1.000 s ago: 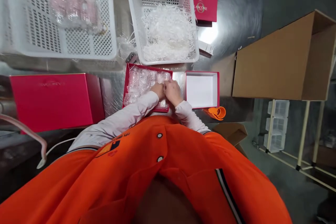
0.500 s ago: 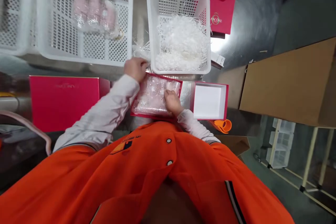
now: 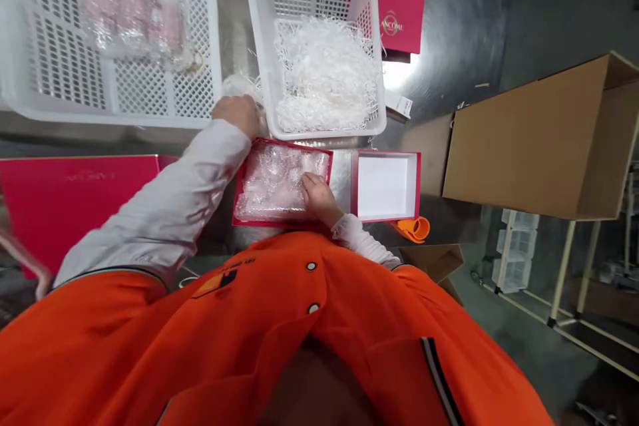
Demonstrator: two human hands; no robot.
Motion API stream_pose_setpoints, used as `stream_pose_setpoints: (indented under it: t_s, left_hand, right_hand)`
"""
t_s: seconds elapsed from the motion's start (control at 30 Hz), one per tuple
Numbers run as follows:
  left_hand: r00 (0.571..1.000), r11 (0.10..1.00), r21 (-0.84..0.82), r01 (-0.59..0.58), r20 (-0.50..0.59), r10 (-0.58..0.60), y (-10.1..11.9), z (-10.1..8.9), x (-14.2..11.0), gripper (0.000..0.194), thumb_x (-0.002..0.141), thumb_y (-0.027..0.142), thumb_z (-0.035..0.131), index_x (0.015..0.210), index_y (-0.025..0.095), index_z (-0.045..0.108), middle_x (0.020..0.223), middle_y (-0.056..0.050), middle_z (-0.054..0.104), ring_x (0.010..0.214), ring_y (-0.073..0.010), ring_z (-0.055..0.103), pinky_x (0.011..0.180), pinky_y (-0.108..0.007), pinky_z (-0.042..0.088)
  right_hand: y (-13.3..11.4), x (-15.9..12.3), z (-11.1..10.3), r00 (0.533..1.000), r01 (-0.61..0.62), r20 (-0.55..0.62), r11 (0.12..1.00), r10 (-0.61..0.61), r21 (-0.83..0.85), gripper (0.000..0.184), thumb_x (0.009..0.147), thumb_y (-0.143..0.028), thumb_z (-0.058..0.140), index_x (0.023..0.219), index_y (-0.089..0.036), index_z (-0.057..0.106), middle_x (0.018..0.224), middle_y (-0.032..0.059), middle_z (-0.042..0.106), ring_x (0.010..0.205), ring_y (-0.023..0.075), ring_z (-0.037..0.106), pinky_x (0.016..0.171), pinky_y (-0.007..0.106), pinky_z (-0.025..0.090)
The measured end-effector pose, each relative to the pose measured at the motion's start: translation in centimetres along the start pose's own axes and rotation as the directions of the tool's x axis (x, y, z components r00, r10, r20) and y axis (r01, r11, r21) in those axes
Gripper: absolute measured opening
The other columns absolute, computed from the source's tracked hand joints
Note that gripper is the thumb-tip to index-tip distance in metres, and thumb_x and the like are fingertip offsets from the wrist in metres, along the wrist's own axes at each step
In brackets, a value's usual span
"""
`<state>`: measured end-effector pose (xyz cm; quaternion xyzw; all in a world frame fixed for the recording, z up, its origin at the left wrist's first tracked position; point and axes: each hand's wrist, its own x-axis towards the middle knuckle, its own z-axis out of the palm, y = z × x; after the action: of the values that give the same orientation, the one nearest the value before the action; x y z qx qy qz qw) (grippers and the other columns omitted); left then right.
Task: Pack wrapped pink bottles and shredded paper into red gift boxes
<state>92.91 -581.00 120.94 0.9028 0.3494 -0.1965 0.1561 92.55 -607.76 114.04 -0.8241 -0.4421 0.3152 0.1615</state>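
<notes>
In the head view, a red box point(image 3: 238, 203) lies in front of me, its inside covered by clear bubble-wrapped items point(image 3: 274, 180). My right hand point(image 3: 319, 198) rests on the right part of the wrap, fingers stretched out and holding nothing. Beyond the box's far left corner is my left hand point(image 3: 237, 114), fingers curled and partly hidden. It touches crumpled clear plastic point(image 3: 243, 86) with white shreds between two baskets; what it grips I cannot make out. A smaller red box with a white inside point(image 3: 387, 185) stands open to the right.
A white basket point(image 3: 253, 20) holds shredded white paper point(image 3: 327, 73); a larger basket point(image 3: 218, 46) holds pink wrapped items point(image 3: 130, 10). Around them are red gift bags point(image 3: 409, 3), a large red box point(image 3: 90, 206), an orange roll point(image 3: 419, 229) and a cardboard carton point(image 3: 524, 146).
The view has shifted, so most things appear further left. My left hand has turned and closed more over the plastic by the basket. My right hand stays on the bubble wrap.
</notes>
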Motion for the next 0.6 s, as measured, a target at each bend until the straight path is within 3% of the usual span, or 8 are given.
stream_pose_setpoints:
  t_s: [0.07,0.13,0.2,0.23,0.33,0.43,0.5,0.6]
  left_hand:
    - [0.999,0.995,0.086,0.041,0.029,-0.044,0.1,-1.8,-2.6,0.049,0.101,0.024,0.058,0.138,-0.007,0.061,0.134,-0.033,0.067,0.132,-0.0444,0.065,0.109,-0.057,0.053]
    - [0.982,0.998,0.047,-0.035,0.189,0.026,0.7,-2.0,-4.4,0.051,0.098,0.033,0.065,0.140,0.004,0.063,0.128,-0.021,0.073,0.123,-0.0364,0.071,0.108,-0.044,0.056]
    - [0.934,0.989,-0.089,-0.118,0.328,0.141,2.0,-0.5,-5.2,0.051,0.090,0.039,0.075,0.134,0.016,0.068,0.116,-0.009,0.078,0.113,-0.0291,0.074,0.101,-0.032,0.057]
    - [0.921,0.979,-0.145,-0.144,0.342,0.186,2.8,0.8,-5.3,0.052,0.085,0.041,0.080,0.131,0.019,0.071,0.110,-0.006,0.079,0.109,-0.0277,0.075,0.098,-0.030,0.057]
    - [0.941,0.973,-0.173,-0.150,0.277,0.194,5.2,5.1,-4.7,0.053,0.075,0.044,0.089,0.117,0.015,0.076,0.103,-0.010,0.079,0.106,-0.0311,0.075,0.094,-0.032,0.058]
    - [0.951,0.963,-0.225,-0.146,0.236,0.199,6.5,8.2,-4.1,0.036,0.083,0.043,0.083,0.103,0.013,0.080,0.091,-0.011,0.078,0.097,-0.0303,0.075,0.089,-0.032,0.057]
    - [0.953,0.951,-0.261,-0.163,0.206,0.220,6.6,9.2,-4.0,0.028,0.088,0.040,0.077,0.098,0.014,0.081,0.087,-0.011,0.077,0.093,-0.0294,0.074,0.086,-0.032,0.057]
    - [0.978,0.963,-0.231,-0.139,0.121,0.170,6.4,9.4,-4.6,0.029,0.087,0.035,0.075,0.104,0.012,0.082,0.098,-0.015,0.079,0.098,-0.0320,0.074,0.090,-0.036,0.057]
  right_hand:
    - [0.8,-0.4,0.2,0.997,0.010,-0.071,0.998,-0.006,0.057,0.040,0.105,-0.007,0.054,0.141,-0.005,0.070,0.146,0.0221,0.067,0.136,0.0294,0.061,0.125,0.044,0.047]
    - [1.6,-0.5,0.3,0.991,0.006,-0.131,0.994,0.009,0.111,0.036,0.104,-0.006,0.053,0.133,-0.010,0.074,0.138,0.0180,0.071,0.130,0.0270,0.064,0.122,0.041,0.050]
    - [2.1,-0.5,0.1,0.983,-0.002,-0.180,0.987,0.031,0.159,0.035,0.104,-0.007,0.052,0.129,-0.013,0.075,0.133,0.0147,0.072,0.125,0.0246,0.066,0.119,0.038,0.052]
    - [2.3,-0.5,-0.1,0.980,-0.011,-0.194,0.985,0.045,0.170,0.035,0.104,-0.007,0.051,0.129,-0.014,0.075,0.132,0.0142,0.072,0.124,0.0241,0.066,0.118,0.037,0.053]
    - [2.1,-0.6,-1.1,0.976,-0.075,-0.192,0.987,0.102,0.142,0.039,0.104,-0.006,0.047,0.134,-0.009,0.072,0.134,0.0171,0.070,0.126,0.0252,0.065,0.118,0.037,0.051]
    - [1.5,-0.9,-2.3,0.974,-0.127,-0.177,0.986,0.144,0.106,0.050,0.103,-0.005,0.044,0.150,-0.009,0.062,0.144,0.0182,0.066,0.136,0.0251,0.062,0.122,0.037,0.047]
    - [1.0,-0.7,-2.9,0.973,-0.135,-0.176,0.987,0.148,0.085,0.056,0.105,-0.007,0.043,0.159,-0.012,0.055,0.151,0.0180,0.062,0.141,0.0252,0.059,0.124,0.039,0.046]
    - [0.5,0.3,-3.4,0.976,-0.124,-0.178,0.992,0.128,0.035,0.057,0.107,-0.011,0.046,0.163,-0.012,0.052,0.163,0.0188,0.053,0.149,0.0269,0.052,0.127,0.041,0.044]
